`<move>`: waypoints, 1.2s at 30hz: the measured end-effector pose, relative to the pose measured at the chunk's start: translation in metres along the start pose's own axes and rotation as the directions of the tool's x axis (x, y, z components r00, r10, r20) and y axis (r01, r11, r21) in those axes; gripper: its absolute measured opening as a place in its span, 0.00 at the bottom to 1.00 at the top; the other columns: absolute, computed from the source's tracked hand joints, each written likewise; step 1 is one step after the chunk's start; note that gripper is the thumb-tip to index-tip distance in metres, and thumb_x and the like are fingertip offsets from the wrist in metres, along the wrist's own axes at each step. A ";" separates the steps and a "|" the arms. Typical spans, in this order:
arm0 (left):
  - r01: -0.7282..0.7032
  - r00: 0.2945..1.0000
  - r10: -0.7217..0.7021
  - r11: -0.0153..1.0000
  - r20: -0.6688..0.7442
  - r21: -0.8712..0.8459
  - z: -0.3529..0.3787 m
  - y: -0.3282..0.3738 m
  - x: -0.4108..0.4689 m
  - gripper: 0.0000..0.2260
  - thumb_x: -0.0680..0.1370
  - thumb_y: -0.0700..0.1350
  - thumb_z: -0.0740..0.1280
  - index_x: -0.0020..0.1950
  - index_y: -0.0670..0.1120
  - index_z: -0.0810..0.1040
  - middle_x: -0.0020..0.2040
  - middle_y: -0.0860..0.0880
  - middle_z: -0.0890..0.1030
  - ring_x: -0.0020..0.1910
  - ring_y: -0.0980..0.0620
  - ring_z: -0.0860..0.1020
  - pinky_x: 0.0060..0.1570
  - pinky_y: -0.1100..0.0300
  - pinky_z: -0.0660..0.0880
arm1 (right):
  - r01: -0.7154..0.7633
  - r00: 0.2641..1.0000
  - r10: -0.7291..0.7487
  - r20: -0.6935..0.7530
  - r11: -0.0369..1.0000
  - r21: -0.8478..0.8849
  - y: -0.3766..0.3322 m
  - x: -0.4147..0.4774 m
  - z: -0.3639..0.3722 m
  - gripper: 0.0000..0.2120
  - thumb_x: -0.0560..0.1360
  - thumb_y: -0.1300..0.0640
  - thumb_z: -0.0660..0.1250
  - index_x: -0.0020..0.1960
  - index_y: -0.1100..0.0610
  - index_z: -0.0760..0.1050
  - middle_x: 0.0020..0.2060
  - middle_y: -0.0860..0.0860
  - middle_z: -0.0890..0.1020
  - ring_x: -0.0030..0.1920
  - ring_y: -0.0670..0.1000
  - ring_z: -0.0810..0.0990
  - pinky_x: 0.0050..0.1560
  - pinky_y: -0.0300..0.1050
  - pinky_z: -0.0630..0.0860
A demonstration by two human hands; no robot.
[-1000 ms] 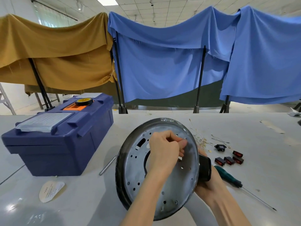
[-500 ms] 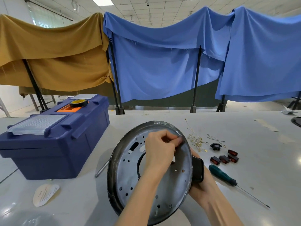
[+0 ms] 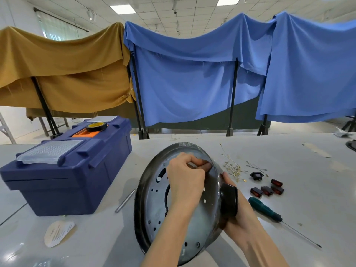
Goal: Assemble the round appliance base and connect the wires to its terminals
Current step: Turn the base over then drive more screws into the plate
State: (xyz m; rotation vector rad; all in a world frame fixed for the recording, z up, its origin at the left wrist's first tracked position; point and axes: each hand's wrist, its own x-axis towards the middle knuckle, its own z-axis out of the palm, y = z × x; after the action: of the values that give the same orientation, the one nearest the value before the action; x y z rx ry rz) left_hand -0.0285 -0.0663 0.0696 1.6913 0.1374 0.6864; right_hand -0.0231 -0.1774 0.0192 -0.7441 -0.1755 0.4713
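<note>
The base (image 3: 152,207) was up on edge, tilted over the table (image 3: 308,182), right hand (image 3: 240,222) gripping its rim by the black knob (image 3: 229,199), left hand (image 3: 185,182) curled tight on the upper inner face, pinching I couldn't tell what, wires (image 3: 233,167) lying just beside.

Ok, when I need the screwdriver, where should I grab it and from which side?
I'd take the screwdriver by its thick green handle, coming down from above with the right hand, which holds the base beside it. It lies flat on the table, handle nearest that hand, thin shaft pointing away to the right.
</note>
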 end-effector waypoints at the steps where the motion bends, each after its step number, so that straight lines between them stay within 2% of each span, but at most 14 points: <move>1: -0.032 0.999 0.032 0.999 0.007 -0.012 -0.001 0.002 -0.001 0.12 0.69 0.32 0.75 0.31 0.48 0.81 0.33 0.49 0.82 0.30 0.51 0.80 0.29 0.54 0.77 | 0.033 0.999 -0.033 0.002 0.999 -0.025 -0.002 -0.002 0.004 0.23 0.63 0.46 0.74 0.53 0.59 0.85 0.47 0.58 0.86 0.45 0.56 0.86 0.40 0.48 0.82; 4: -0.146 0.987 0.147 0.989 0.060 -0.023 -0.010 0.007 -0.001 0.14 0.71 0.29 0.72 0.32 0.48 0.81 0.34 0.52 0.80 0.30 0.58 0.78 0.28 0.66 0.73 | 0.187 0.982 -0.185 0.034 0.977 -0.101 -0.013 -0.006 0.010 0.25 0.69 0.49 0.72 0.65 0.53 0.78 0.57 0.57 0.83 0.54 0.56 0.84 0.45 0.48 0.82; 6: -0.150 0.975 0.156 0.987 0.158 -0.054 -0.019 0.010 -0.001 0.12 0.75 0.32 0.69 0.38 0.47 0.84 0.42 0.52 0.82 0.38 0.59 0.81 0.36 0.69 0.75 | 0.295 0.955 -0.287 0.070 0.930 -0.221 -0.021 -0.009 0.019 0.24 0.71 0.49 0.71 0.67 0.46 0.76 0.58 0.54 0.83 0.57 0.55 0.83 0.46 0.46 0.82; 8: 0.030 0.958 0.035 0.975 0.285 -0.218 -0.028 0.012 -0.002 0.12 0.82 0.44 0.62 0.48 0.43 0.85 0.50 0.45 0.84 0.48 0.52 0.83 0.48 0.60 0.80 | 0.387 0.920 -0.381 0.092 0.845 -0.370 -0.025 -0.011 0.027 0.26 0.71 0.48 0.70 0.68 0.39 0.72 0.57 0.51 0.84 0.56 0.52 0.83 0.43 0.43 0.82; 10: 0.281 0.908 -0.132 0.895 0.397 -0.346 -0.040 0.009 -0.001 0.26 0.82 0.57 0.52 0.56 0.40 0.82 0.54 0.38 0.83 0.56 0.44 0.81 0.61 0.49 0.76 | 0.426 0.897 -0.426 0.114 0.771 -0.473 -0.022 -0.012 0.036 0.27 0.72 0.46 0.70 0.69 0.33 0.68 0.53 0.49 0.85 0.53 0.50 0.85 0.41 0.42 0.82; 13: 0.389 0.861 -0.189 0.843 0.471 -0.371 -0.059 0.011 0.002 0.33 0.78 0.65 0.52 0.61 0.39 0.80 0.60 0.35 0.79 0.64 0.39 0.76 0.67 0.41 0.69 | 0.469 0.862 -0.487 0.136 0.670 -0.575 -0.014 -0.010 0.044 0.29 0.73 0.46 0.70 0.69 0.28 0.64 0.50 0.48 0.86 0.51 0.49 0.85 0.46 0.42 0.82; 17: 0.293 0.908 -0.141 0.887 0.395 -0.357 -0.073 0.012 0.006 0.19 0.74 0.53 0.69 0.54 0.38 0.84 0.53 0.37 0.83 0.55 0.39 0.82 0.57 0.46 0.78 | 0.529 0.818 -0.533 0.218 0.546 -0.650 0.003 -0.002 0.059 0.32 0.77 0.54 0.69 0.75 0.37 0.60 0.55 0.47 0.84 0.56 0.46 0.82 0.55 0.39 0.79; 21: 0.312 0.940 -0.200 0.835 0.278 -0.454 -0.089 0.000 0.008 0.12 0.73 0.46 0.71 0.48 0.38 0.85 0.49 0.37 0.84 0.47 0.41 0.84 0.40 0.56 0.82 | 0.505 0.833 -0.491 0.254 0.488 -0.712 0.024 0.001 0.077 0.36 0.77 0.54 0.70 0.77 0.39 0.56 0.63 0.44 0.79 0.63 0.41 0.77 0.64 0.48 0.75; 24: 0.335 0.941 -0.260 0.815 0.217 -0.472 -0.106 -0.018 0.011 0.15 0.73 0.51 0.70 0.49 0.40 0.86 0.49 0.39 0.85 0.47 0.43 0.85 0.40 0.55 0.82 | 0.451 0.876 -0.427 0.223 0.563 -0.693 0.037 0.005 0.081 0.36 0.76 0.53 0.71 0.77 0.42 0.56 0.59 0.37 0.81 0.65 0.39 0.75 0.68 0.52 0.72; 26: 0.369 0.929 -0.328 0.804 0.169 -0.466 -0.114 -0.033 0.012 0.18 0.73 0.54 0.71 0.51 0.40 0.85 0.50 0.39 0.85 0.47 0.44 0.84 0.46 0.52 0.82 | 0.397 0.902 -0.386 0.191 0.572 -0.718 0.044 0.009 0.080 0.27 0.76 0.49 0.71 0.72 0.42 0.66 0.57 0.34 0.81 0.64 0.39 0.75 0.68 0.56 0.71; 29: 0.440 0.891 -0.417 0.692 0.181 -0.573 -0.119 -0.055 0.007 0.21 0.68 0.57 0.73 0.50 0.41 0.86 0.48 0.42 0.85 0.45 0.47 0.84 0.47 0.53 0.81 | 0.375 0.913 -0.346 0.216 0.503 -0.779 0.060 0.017 0.077 0.13 0.76 0.49 0.71 0.59 0.38 0.76 0.53 0.37 0.81 0.59 0.41 0.78 0.64 0.49 0.74; 31: 0.477 0.862 -0.458 0.585 0.218 -0.656 -0.119 -0.071 0.004 0.18 0.66 0.57 0.73 0.47 0.45 0.87 0.47 0.46 0.85 0.44 0.51 0.84 0.41 0.56 0.81 | 0.339 0.932 -0.286 0.223 0.467 -0.817 0.072 0.020 0.075 0.15 0.75 0.48 0.71 0.62 0.43 0.78 0.61 0.36 0.77 0.67 0.43 0.71 0.68 0.45 0.70; 34: 0.524 0.829 -0.456 0.432 0.323 -0.734 -0.121 -0.094 0.000 0.15 0.70 0.56 0.68 0.46 0.47 0.88 0.47 0.47 0.86 0.44 0.50 0.85 0.37 0.56 0.81 | 0.323 0.939 -0.233 0.252 0.354 -0.878 0.082 0.023 0.076 0.17 0.76 0.48 0.69 0.64 0.44 0.77 0.60 0.26 0.68 0.69 0.41 0.61 0.62 0.29 0.66; 36: 0.525 0.823 -0.439 0.352 0.359 -0.775 -0.122 -0.105 -0.002 0.16 0.67 0.55 0.73 0.47 0.46 0.87 0.48 0.45 0.86 0.45 0.48 0.85 0.36 0.54 0.81 | 0.335 0.933 -0.205 0.294 0.204 -0.920 0.087 0.023 0.080 0.16 0.78 0.47 0.66 0.65 0.43 0.76 0.63 0.28 0.68 0.68 0.47 0.61 0.65 0.35 0.65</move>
State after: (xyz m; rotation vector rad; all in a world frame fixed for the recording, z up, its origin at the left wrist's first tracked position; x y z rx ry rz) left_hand -0.0629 0.0635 -0.0188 0.6098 0.1878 0.1254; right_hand -0.0584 -0.0623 0.0176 -1.9172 -0.7564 -0.0313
